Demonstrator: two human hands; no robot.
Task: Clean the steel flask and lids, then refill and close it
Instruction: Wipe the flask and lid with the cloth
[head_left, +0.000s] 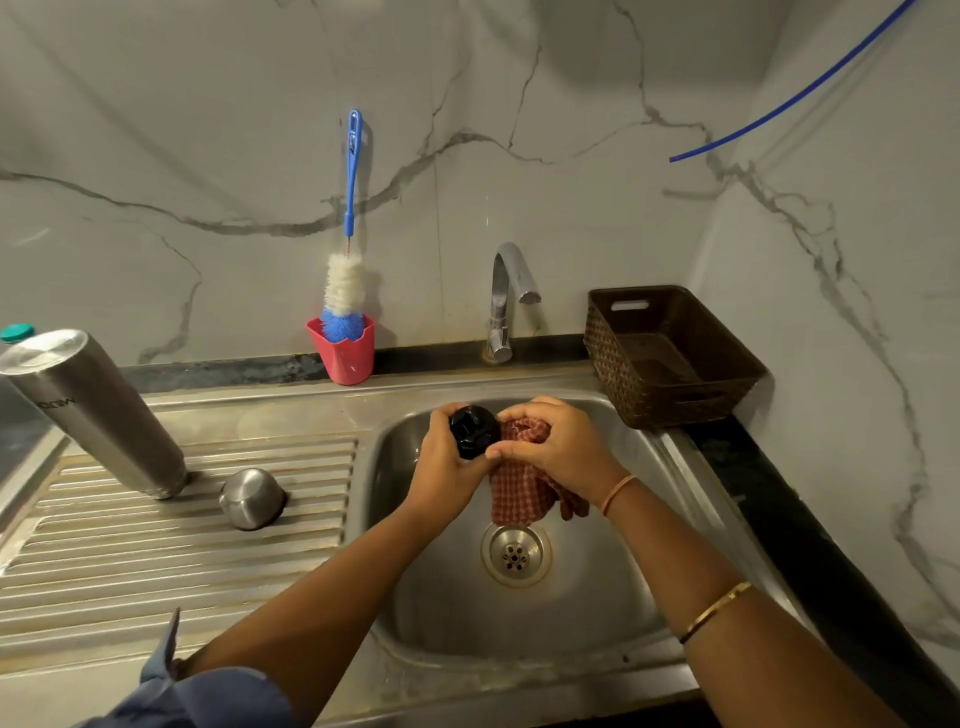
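Over the sink basin (613, 582) my left hand (441, 462) grips a black inner lid (471, 431). My right hand (556, 441) holds a red checked cloth (519, 493) bunched against the lid's right side; the cloth's loose end hangs down toward the drain. The steel flask (93, 410) stands upside down on the ribbed drainboard (156, 561) at the left. A steel cup lid (253, 498) lies mouth-down on the drainboard beside it.
A chrome tap (506, 296) stands behind the basin, not running. A red cup (345, 353) holds a blue bottle brush (345, 280) against the wall. A brown basket (670, 353) sits at the right. A teal-capped container (16, 332) shows behind the flask.
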